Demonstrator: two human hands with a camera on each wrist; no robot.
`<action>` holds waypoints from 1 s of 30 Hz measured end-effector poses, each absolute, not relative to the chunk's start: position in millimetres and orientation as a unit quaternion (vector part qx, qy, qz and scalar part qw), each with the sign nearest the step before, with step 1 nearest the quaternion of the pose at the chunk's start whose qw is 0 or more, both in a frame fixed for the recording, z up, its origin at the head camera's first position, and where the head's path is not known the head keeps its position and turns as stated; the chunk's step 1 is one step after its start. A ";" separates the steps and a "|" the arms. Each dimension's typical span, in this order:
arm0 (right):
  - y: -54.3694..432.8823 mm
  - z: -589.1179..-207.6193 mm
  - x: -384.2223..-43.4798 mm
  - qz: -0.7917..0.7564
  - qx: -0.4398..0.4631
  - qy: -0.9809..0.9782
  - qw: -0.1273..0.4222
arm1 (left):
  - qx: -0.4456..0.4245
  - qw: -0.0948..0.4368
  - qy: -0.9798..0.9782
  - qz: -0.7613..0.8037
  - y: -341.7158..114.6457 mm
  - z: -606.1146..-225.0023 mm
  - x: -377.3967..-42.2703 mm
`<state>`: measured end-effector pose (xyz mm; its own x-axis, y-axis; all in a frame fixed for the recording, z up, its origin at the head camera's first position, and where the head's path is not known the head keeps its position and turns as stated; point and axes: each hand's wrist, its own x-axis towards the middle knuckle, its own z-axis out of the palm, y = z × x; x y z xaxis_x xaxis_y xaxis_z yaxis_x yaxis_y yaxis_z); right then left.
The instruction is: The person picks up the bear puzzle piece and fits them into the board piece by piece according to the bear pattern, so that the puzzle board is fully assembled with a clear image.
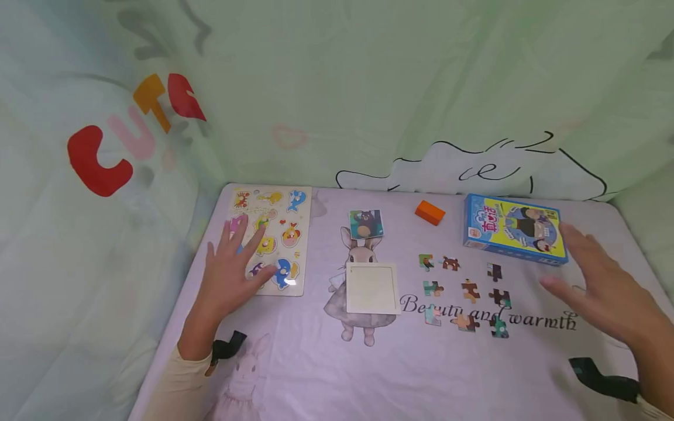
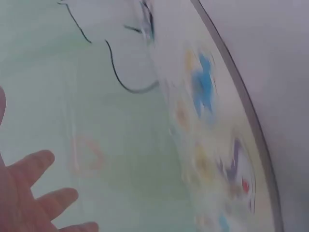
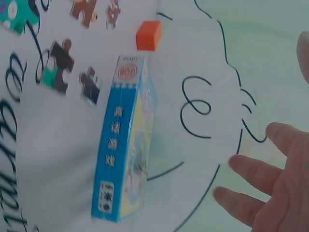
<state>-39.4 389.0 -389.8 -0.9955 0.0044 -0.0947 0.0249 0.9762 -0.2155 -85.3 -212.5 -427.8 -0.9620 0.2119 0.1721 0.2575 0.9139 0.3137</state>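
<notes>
In the head view my left hand point(image 1: 230, 275) hovers with spread fingers over the lower left of a board with sea-animal pictures point(image 1: 308, 234). My right hand point(image 1: 605, 280) is held with its fingers apart, beside the right end of a blue and yellow box point(image 1: 516, 228); it holds nothing. Between the hands lie several loose jigsaw pieces point(image 1: 470, 290), set out in rough rows. To their left is a square cream tray point(image 1: 372, 289). Behind that tray sits a small square bear picture point(image 1: 366, 224). The right wrist view shows the box's blue side point(image 3: 113, 150) and the right fingers point(image 3: 251, 169).
An orange block point(image 1: 430, 213) lies at the back of the table, left of the box. A pale cloth with printed rabbits and lettering covers the table point(image 1: 421, 374). Hanging green curtains point(image 1: 316, 105) enclose the back and sides.
</notes>
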 end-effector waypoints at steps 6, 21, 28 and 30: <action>374.8 -400.4 -55.7 -0.147 -0.029 0.986 0.073 | -0.142 0.063 -0.933 -0.326 -185.1 -440.0 -82.5; 312.9 -421.9 -93.1 -0.200 -0.110 0.971 0.073 | -0.154 -0.010 -0.863 -0.481 -116.2 -466.9 -98.6; 293.4 -432.9 -108.0 -0.205 -0.132 0.966 0.086 | -0.175 -0.052 -0.867 -0.463 -92.9 -485.9 -107.2; 289.6 -435.5 -111.5 -0.202 -0.135 0.966 0.088 | -0.181 -0.054 -0.871 -0.454 -87.4 -489.9 -110.0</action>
<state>-111.5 289.6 -435.5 -0.9483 -0.2960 -0.1147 -0.2250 0.8817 -0.4147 -110.0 -87.4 -489.9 -0.9283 0.3651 0.0699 0.2661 0.5216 0.8106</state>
